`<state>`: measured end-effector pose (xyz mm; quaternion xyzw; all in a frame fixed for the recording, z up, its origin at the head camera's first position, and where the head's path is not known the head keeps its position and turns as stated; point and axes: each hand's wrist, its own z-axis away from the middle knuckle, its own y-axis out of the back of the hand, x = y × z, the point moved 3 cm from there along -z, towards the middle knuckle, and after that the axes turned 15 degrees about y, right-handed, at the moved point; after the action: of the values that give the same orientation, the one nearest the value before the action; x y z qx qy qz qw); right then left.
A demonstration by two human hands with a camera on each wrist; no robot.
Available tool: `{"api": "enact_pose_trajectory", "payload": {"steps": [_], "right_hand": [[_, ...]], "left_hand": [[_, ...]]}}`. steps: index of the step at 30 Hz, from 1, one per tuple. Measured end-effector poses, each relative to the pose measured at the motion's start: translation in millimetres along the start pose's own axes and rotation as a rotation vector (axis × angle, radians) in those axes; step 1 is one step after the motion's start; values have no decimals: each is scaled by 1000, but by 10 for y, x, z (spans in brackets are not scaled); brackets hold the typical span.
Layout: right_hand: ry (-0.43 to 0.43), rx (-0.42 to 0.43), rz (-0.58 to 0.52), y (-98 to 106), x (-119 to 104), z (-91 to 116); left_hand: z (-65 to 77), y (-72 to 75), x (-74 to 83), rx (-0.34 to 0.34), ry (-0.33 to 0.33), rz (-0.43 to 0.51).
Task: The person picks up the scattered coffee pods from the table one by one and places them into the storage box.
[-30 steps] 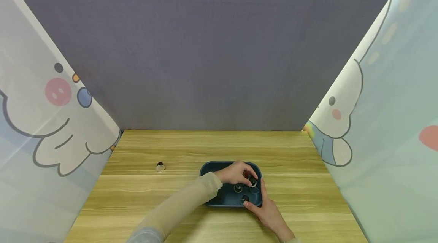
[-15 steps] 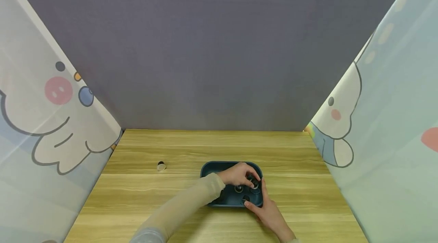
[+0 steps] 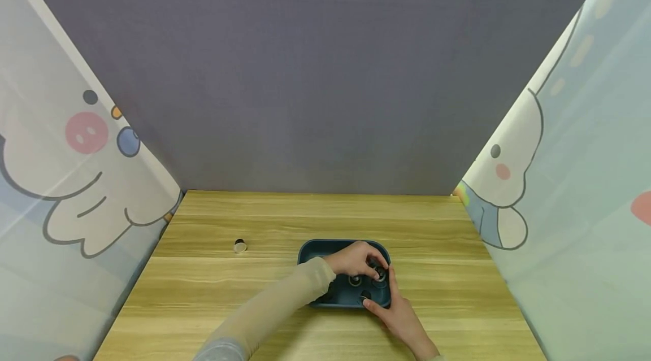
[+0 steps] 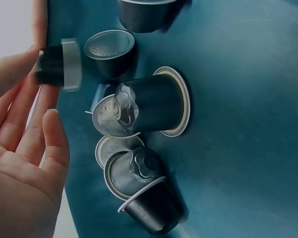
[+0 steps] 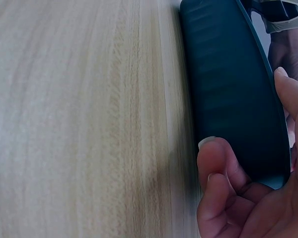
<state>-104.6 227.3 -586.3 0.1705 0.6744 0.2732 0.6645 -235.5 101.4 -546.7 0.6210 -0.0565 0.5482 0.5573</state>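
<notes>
A dark blue tray (image 3: 333,300) lies on the table, holding several dark coffee capsules with silvery rims. My left hand (image 3: 353,259) reaches over its right part. Between thumb and fingers it pinches a small dark coffee capsule (image 4: 52,67) with a pale rim, blurred in the left wrist view. Other capsules lie beside and below it, among them a capsule on its side (image 4: 151,101) and a capsule near the tray wall (image 4: 111,49). My right hand (image 3: 399,313) grips the tray's near right corner; in the right wrist view the thumb is at the rim, with fingers curled against the outer wall.
One more capsule (image 3: 240,246) stands on the wooden table (image 3: 213,293), left of the tray. A grey panel (image 3: 315,95) rises behind the table, with patterned cloth walls (image 3: 574,152) on both sides.
My left hand has shifted slightly to the right over the tray, still pinching the capsule. The right hand keeps its grip on the tray corner. The head view has drifted a little.
</notes>
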Motion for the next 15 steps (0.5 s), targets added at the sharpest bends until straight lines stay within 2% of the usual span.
{"api": "enact_pose_trajectory", "payload": {"steps": [6,15], "right_hand": [[-4,8,15,-5,6,-6],[-8,30,38,0,24,-14]], "left_hand": [[-5,5,-15,8,-13,19],[3,54,-47,16,13,61]]}}
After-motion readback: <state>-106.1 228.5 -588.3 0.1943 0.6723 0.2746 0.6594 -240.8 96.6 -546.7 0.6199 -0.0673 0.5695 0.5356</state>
